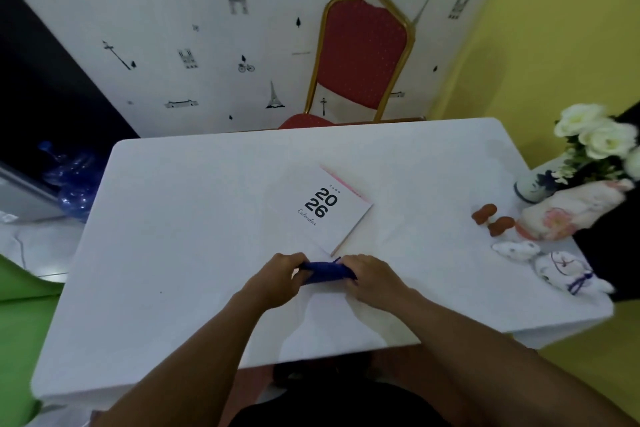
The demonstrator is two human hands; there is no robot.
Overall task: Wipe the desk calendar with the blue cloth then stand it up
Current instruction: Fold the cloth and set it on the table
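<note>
A white desk calendar [325, 208] printed "2026 Calendar" lies flat on the white table [173, 218], turned at an angle, with a pink edge at its far side. Just in front of it, the blue cloth [327, 272] is bunched up and stretched between both hands. My left hand [277, 279] grips its left end and my right hand [372, 279] grips its right end. Both hands hover close to the table, a short way short of the calendar's near corner. Most of the cloth is hidden by my fingers.
At the table's right edge stand a vase of white flowers [595, 149], two small brown mushroom figures [491, 218], a pale ceramic figure [571, 208] and white rabbit figurines [554, 270]. A red chair [363, 55] is behind the table's far edge.
</note>
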